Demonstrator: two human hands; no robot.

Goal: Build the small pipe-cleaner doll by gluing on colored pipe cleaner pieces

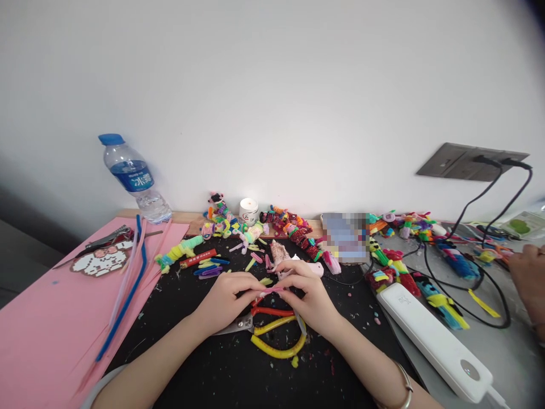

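A short pink pipe cleaner (272, 290) is stretched between my two hands above a black mat. My left hand (233, 298) pinches one end of it between thumb and fingertips. The other end is pinched by my right hand (310, 292). Just below my fingers lie scissors with yellow handles (279, 353), their metal pivot near my left wrist. A red-handled tool (272, 311) lies across them, partly hidden by my hands. Behind my left hand rests a bunch of cut pipe cleaner pieces (212, 267) in blue, yellow and purple.
Colourful pipe cleaner figures (292, 224) line the wall. A water bottle (135, 177) and long pipe cleaners (128, 295) are at left on pink sheet (38, 341). At right are a white power bank (434, 341), black cables (430, 270) and another person's hand (528, 281).
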